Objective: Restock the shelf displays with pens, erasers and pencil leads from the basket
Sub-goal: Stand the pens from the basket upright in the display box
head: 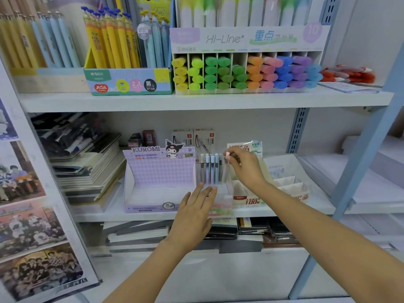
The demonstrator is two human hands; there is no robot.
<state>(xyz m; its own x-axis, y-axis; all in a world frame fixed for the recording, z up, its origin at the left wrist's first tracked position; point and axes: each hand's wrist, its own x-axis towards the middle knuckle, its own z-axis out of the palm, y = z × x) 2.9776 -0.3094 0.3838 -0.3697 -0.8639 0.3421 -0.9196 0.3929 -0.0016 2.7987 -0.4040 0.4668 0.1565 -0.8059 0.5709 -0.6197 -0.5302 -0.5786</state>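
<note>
Your left hand [194, 213] is nearest, reaching up to the middle shelf [284, 209] w/ fingers straight and close together, holding nothing. Its fingertips sit at the front of the clear pen box [223, 203]; can't tell if they touch it. Your right hand [247, 169] is just above-right of that box, thumb and fingers pinching a pink-capped pen [225, 171] near its top. That pen is roughly upright, w/ its lower end down in the box. Several pale blue and white pens [211, 169] stand upright in the box. A purple Kuromi box [157, 178] sits right against the clear box's left side, and a white-and-orange divided box [247, 200] is just to its right. The highlighter rack [244, 71] is one shelf above the clear box. Stacked notebooks [87, 171] lie well to its left.
</note>
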